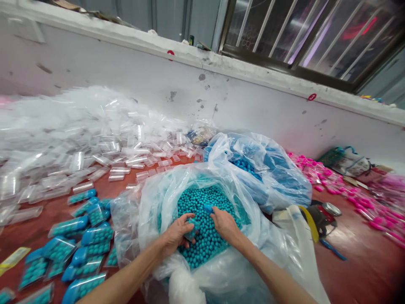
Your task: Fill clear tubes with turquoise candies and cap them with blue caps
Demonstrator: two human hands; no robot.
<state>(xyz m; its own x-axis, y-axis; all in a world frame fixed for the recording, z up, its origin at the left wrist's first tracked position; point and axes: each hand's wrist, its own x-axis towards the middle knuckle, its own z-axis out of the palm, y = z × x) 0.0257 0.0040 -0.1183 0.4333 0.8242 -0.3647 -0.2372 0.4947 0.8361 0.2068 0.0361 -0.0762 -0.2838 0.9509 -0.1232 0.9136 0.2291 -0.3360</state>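
Observation:
A large clear plastic bag [152,198] stands open in front of me, full of small teal balls [205,240]. Over the left part of its opening, my left hand [177,234] is closed around a clear tube [190,230] with teal balls in it. My right hand [225,225], just to the right and apart from the tube, pinches a small blue cap [208,208] between thumb and fingers. To the left of the bag lie several filled tubes [96,234] with blue caps, some piled on each other.
Empty clear tubes [79,160] heap along the wall at the left. Behind the ball bag sits a bag of blue caps [247,166]. Pink-capped tubes [357,198] spread at the right, near a tape roll [309,223] and a blue pen-like stick [333,249] on the red surface.

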